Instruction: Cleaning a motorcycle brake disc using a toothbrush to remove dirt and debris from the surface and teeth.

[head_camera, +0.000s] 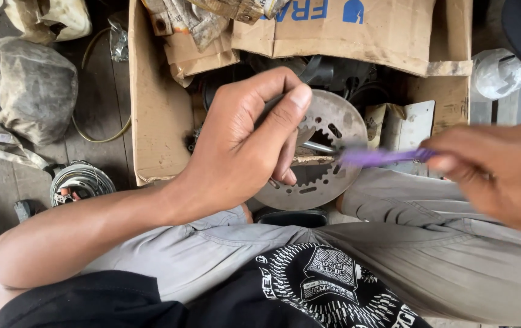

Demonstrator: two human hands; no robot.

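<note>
My left hand [248, 136] grips a round grey metal disc [327, 130] with slots and a toothed centre hole, holding it upright over my lap. My right hand [503, 176] holds a purple toothbrush [382, 157], blurred with motion, its head against the disc near the centre hole. A thin metal rod [318, 147] pokes out by my left fingers. My knees in grey trousers [224, 249] lie below both hands.
An open cardboard box [157, 109] holding dark engine parts and crumpled paper stands just beyond the disc. A dirty cloth bundle [23, 91] and a coil of wire [81, 182] lie at left on the dark floor. A white plastic bag [496, 73] sits at right on wooden planks.
</note>
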